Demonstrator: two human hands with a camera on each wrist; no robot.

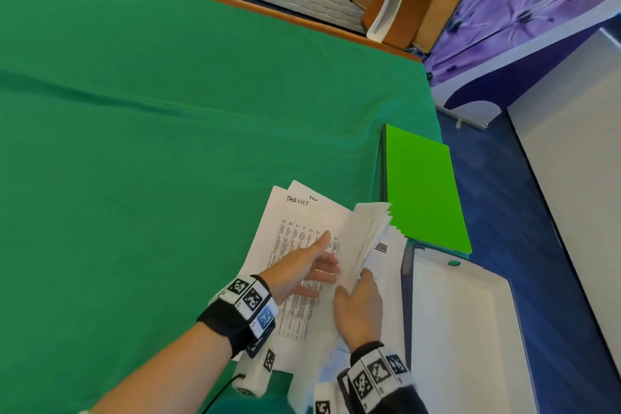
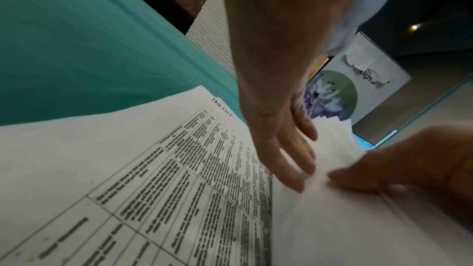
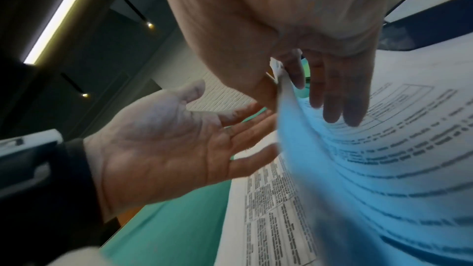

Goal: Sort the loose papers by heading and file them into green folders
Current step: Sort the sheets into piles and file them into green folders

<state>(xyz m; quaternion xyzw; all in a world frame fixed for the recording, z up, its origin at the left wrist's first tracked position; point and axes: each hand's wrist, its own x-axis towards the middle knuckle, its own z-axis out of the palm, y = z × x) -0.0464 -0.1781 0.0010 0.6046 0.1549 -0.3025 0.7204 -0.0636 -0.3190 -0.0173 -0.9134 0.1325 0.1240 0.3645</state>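
We leaf through the stack of papers (image 1: pixel 339 265) lying on the green-covered table (image 1: pixel 151 128), still sorting by heading, nothing filed. Our right hand (image 1: pixel 359 306) pinches a lifted sheaf of sheets (image 1: pixel 371 228) between thumb and fingers (image 3: pixel 332 92), bending them upright. Our left hand (image 1: pixel 302 270) lies open, straight fingers (image 2: pixel 284 157) resting on the sheet headed "TASK LIST" (image 1: pixel 297 201). Next, we judge, that sheet must be drawn free and set apart. The green folders (image 1: pixel 423 191) wait just beyond the stack, beside a white tray (image 1: pixel 470 329).
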